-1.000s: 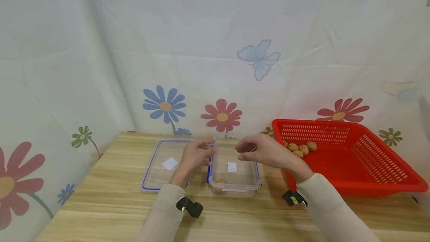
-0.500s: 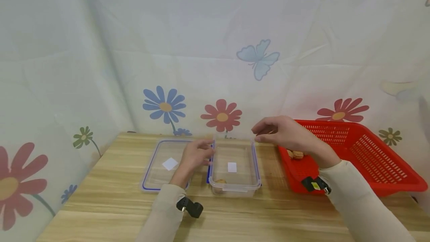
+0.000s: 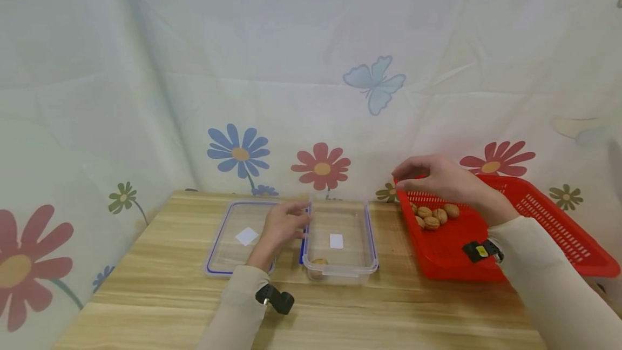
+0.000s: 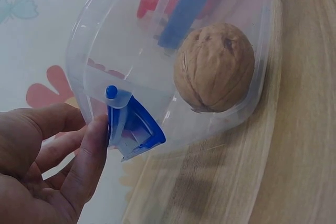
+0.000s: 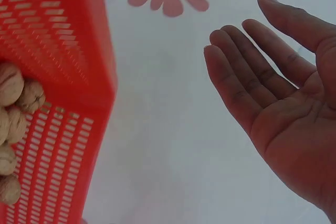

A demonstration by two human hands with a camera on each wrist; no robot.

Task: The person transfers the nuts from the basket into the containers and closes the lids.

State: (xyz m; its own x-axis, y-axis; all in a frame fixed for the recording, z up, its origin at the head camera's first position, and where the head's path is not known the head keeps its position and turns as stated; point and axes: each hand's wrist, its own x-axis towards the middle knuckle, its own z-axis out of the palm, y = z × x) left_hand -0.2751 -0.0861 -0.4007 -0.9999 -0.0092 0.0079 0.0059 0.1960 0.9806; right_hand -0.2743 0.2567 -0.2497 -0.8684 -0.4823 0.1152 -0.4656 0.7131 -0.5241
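Note:
A clear plastic food container [image 3: 340, 270] with blue latches stands on the table, one walnut [image 4: 214, 67] lying inside it. At its left side my left hand [image 3: 283, 224] pinches the edge; in the left wrist view, the thumb rests against a hanging blue latch [image 4: 137, 129] with a finger at the rim. My right hand [image 3: 439, 178] hovers over the left rim of a red plastic basket [image 3: 452, 250], fingers loosely bent and the palm bare in the right wrist view. Below it, several walnuts [image 3: 439, 216] are gathered in the basket's left part.
A clear lid [image 3: 224, 255] with a blue seal and a white label lies flat left of the container, partly behind the left forearm. The wooden table [image 3: 340, 317] meets a flowered cloth [image 3: 282, 69] at the back.
My right hand has moved right and up, from above the container to over the basket's left rim. The left hand, the container and its walnut have stayed put.

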